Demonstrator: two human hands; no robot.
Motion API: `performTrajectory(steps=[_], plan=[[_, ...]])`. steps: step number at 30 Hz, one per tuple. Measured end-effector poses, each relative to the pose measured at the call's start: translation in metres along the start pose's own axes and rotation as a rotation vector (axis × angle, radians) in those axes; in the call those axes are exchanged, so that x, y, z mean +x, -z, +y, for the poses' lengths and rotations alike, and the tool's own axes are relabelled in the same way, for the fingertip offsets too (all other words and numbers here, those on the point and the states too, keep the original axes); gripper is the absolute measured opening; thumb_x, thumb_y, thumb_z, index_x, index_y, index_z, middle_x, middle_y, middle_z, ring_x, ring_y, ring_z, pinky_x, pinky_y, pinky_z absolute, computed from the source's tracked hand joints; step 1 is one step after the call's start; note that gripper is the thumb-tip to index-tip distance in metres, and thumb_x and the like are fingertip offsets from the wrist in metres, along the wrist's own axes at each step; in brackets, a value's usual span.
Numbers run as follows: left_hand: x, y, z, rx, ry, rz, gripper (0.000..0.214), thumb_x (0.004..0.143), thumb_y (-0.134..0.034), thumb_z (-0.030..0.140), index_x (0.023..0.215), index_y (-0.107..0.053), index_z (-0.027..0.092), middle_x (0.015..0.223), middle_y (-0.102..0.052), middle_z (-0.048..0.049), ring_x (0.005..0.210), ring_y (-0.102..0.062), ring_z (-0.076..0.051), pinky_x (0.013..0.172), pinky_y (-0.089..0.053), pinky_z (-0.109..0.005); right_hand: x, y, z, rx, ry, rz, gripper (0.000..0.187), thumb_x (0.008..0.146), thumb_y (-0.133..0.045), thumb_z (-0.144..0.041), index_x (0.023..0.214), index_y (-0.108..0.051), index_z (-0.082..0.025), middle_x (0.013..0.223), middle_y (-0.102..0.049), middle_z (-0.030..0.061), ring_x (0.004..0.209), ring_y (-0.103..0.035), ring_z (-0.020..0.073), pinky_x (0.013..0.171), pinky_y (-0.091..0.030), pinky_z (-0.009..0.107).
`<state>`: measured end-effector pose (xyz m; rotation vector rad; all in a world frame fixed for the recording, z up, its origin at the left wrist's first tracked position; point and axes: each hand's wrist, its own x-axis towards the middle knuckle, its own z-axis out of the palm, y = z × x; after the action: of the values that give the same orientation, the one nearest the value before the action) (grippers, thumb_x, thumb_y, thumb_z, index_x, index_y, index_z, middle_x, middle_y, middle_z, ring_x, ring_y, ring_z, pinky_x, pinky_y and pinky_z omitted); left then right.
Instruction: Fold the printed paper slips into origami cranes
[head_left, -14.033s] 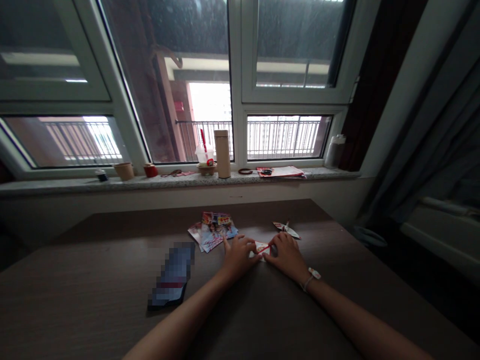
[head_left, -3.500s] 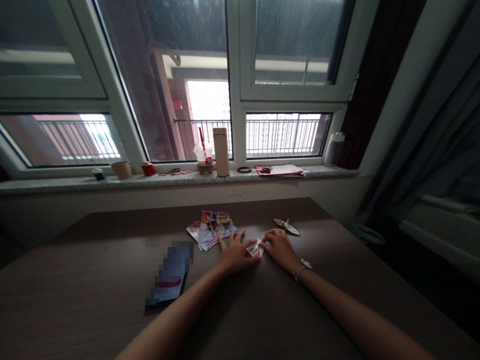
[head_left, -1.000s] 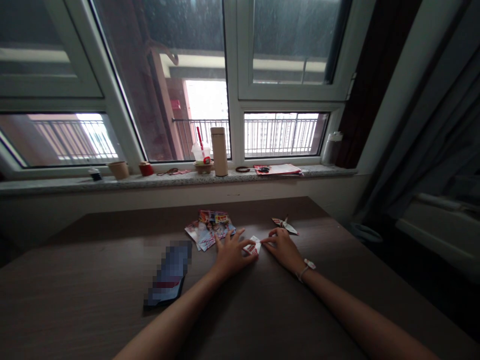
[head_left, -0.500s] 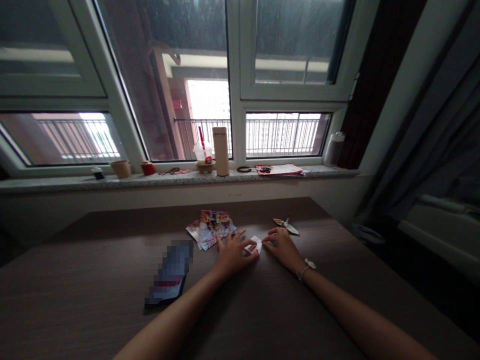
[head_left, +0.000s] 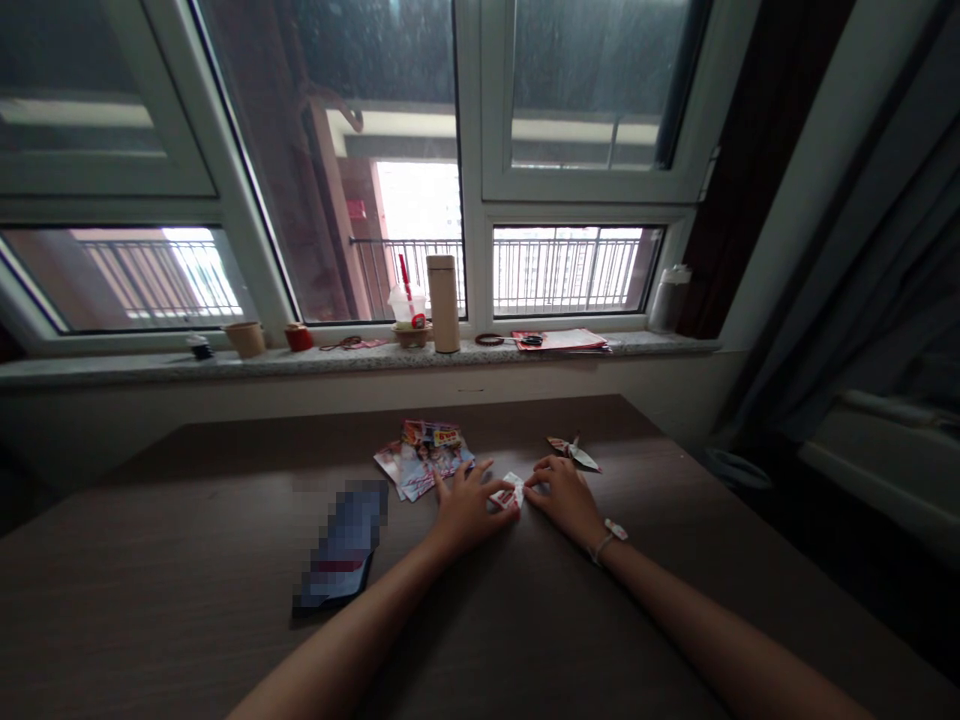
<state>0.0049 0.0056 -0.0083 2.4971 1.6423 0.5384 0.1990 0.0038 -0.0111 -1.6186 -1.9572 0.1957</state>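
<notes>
A small folded piece of white and red paper (head_left: 509, 492) lies on the dark wooden table (head_left: 187, 620) between my two hands. My left hand (head_left: 463, 506) rests beside it with fingers spread and its thumb side pressing the paper's left edge. My right hand (head_left: 561, 495) touches the paper's right edge with curled fingertips; a bracelet sits on that wrist. A finished folded paper figure (head_left: 573, 452) lies just beyond my right hand.
A stack of colourful printed sheets (head_left: 424, 457) lies beyond my left hand. A dark phone (head_left: 341, 548) lies to the left. The windowsill (head_left: 112, 368) carries cups, a tall beige flask (head_left: 444, 303), a drink with a straw and papers. Curtains hang at right.
Over the last second the hands have hardly moved; both stay pressed against the small folded paper. Compared with 14 seconds ago, the paper is folded smaller.
</notes>
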Motion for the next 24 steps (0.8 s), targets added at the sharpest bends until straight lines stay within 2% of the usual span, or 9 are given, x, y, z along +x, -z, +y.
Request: performTrajectory(steps=[8,14,24], plan=[[-0.0004,0.001,0.0002,-0.004,-0.003,0.0,0.034,0.08,-0.064,0.058,0.112,-0.067,0.046,0.148,-0.044,0.0011,0.138,-0.03,-0.037,0.105,0.0,-0.077,-0.0027,0.0009,0.0029,0.043,0.032,-0.029,0.016,0.08,-0.069,-0.037,0.089,-0.073,-0.024,0.111,-0.062,0.0063,0.112,-0.052,0.0253,0.097,-0.039,0.039],[-0.0003,0.0007,-0.0002,-0.019,0.015,0.01,0.029,0.087,-0.055,0.057,0.111,-0.067,0.046,0.148,-0.045,0.0007,0.138,-0.031,-0.035,0.106,0.001,-0.076,-0.0035,-0.0004,0.0063,0.051,0.05,-0.059,0.023,0.078,-0.07,-0.04,0.094,-0.071,-0.023,0.113,-0.061,0.0066,0.114,-0.051,0.025,0.098,-0.039,0.038],[0.0008,-0.0011,-0.0019,-0.003,0.022,0.013,0.029,0.087,-0.055,0.057,0.112,-0.066,0.049,0.147,-0.045,0.0012,0.138,-0.032,-0.036,0.105,0.0,-0.077,-0.0051,-0.0035,0.0085,0.051,0.073,-0.071,0.033,0.076,-0.07,-0.044,0.1,-0.067,-0.021,0.116,-0.059,0.0084,0.115,-0.051,0.0247,0.101,-0.037,0.038]])
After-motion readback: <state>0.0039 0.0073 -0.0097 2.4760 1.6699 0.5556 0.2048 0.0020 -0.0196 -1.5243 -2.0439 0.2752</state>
